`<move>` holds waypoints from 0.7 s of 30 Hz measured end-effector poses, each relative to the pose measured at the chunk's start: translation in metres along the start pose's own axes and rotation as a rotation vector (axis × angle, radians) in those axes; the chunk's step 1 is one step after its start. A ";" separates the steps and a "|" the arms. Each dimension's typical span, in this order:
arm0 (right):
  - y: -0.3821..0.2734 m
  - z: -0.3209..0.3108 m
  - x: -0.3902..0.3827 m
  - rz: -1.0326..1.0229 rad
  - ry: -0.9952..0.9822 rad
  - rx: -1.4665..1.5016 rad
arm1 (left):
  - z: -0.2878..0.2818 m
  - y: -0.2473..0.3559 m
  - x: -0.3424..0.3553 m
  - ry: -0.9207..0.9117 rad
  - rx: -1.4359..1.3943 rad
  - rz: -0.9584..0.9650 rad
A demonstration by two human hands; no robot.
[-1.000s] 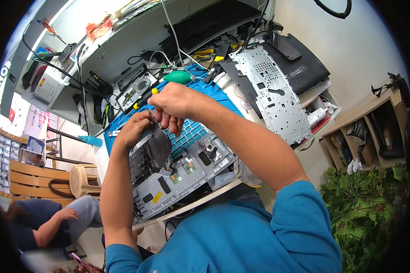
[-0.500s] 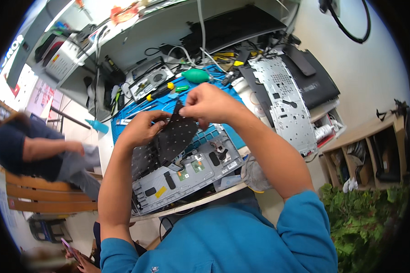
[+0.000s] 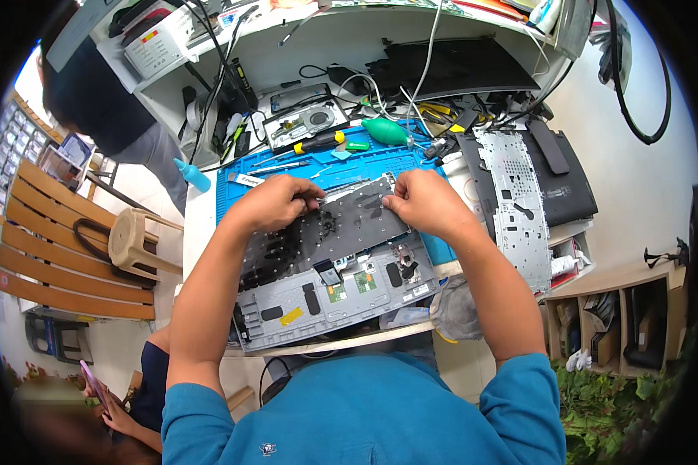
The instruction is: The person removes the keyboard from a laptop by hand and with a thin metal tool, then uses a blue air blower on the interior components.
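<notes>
A thin black sheet (image 3: 357,222), dotted with small pale spots, lies over the upper part of a grey laptop palm-rest cover (image 3: 340,310). The cover's touchpad boards and yellow tape stay exposed along the near side. My left hand (image 3: 275,203) is closed, thumb and fingers pinched at the sheet's far edge. At the far right corner, my right hand (image 3: 426,201) pinches the sheet between thumb and fingertips. Beneath both is a blue work mat (image 3: 244,198).
Beyond my hands lie a yellow-black screwdriver (image 3: 318,142) and a green air blower (image 3: 386,132). A perforated metal plate (image 3: 512,201) rests at right on black laptop parts. A blue bottle (image 3: 191,176) stands at left. One person stands far left; another holds a phone, lower left.
The black sheet, lifted and folded earlier, now lies flatter over the cover. My right hand has moved right along its edge, away from my left. The view has shifted.
</notes>
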State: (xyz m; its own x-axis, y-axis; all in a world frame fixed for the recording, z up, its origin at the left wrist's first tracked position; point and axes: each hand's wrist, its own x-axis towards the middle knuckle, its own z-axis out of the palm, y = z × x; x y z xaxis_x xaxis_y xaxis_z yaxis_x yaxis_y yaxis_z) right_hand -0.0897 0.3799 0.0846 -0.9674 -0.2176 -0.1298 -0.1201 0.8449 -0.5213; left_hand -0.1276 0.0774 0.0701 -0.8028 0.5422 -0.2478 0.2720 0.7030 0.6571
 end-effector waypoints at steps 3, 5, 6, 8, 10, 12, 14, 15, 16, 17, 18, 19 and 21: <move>-0.006 0.015 -0.001 -0.172 0.272 -0.213 | 0.001 -0.007 0.002 -0.002 -0.035 0.019; -0.012 0.028 0.005 -0.353 0.343 -0.294 | 0.002 -0.012 0.002 0.004 -0.052 0.026; -0.018 0.032 0.009 -0.442 0.280 -0.306 | 0.002 -0.013 0.003 0.005 -0.055 0.025; -0.022 0.050 0.019 -0.646 0.251 -0.315 | 0.003 -0.011 0.006 -0.005 -0.051 0.031; -0.031 0.063 0.030 -0.622 0.073 -0.333 | 0.000 -0.010 0.005 -0.012 -0.034 0.024; -0.038 0.072 0.041 -0.607 -0.008 -0.300 | 0.000 -0.010 0.005 -0.010 -0.051 0.025; -0.042 0.079 0.052 -0.602 0.005 -0.216 | 0.000 -0.013 0.005 -0.007 -0.070 0.027; -0.044 0.081 0.056 -0.605 0.010 -0.201 | 0.000 -0.014 0.005 -0.007 -0.081 0.029; -0.045 0.083 0.059 -0.607 0.016 -0.186 | 0.000 -0.015 0.005 -0.007 -0.092 0.032; -0.045 0.084 0.063 -0.608 0.022 -0.171 | 0.000 -0.017 0.003 0.030 -0.122 0.032; -0.047 0.082 0.064 -0.594 0.001 -0.174 | 0.001 -0.018 0.001 0.064 -0.152 0.031; -0.048 0.079 0.066 -0.580 -0.020 -0.178 | 0.002 -0.018 -0.002 0.099 -0.182 0.030; -0.050 0.073 0.066 -0.530 -0.067 -0.152 | 0.001 -0.022 -0.013 0.223 -0.059 0.100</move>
State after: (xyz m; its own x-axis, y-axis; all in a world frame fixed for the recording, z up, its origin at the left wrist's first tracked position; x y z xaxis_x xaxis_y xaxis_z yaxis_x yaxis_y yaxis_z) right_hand -0.1308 0.2875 0.0402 -0.7501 -0.6585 0.0615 -0.6224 0.6713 -0.4025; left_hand -0.1222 0.0554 0.0586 -0.8723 0.4885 -0.0204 0.3302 0.6194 0.7123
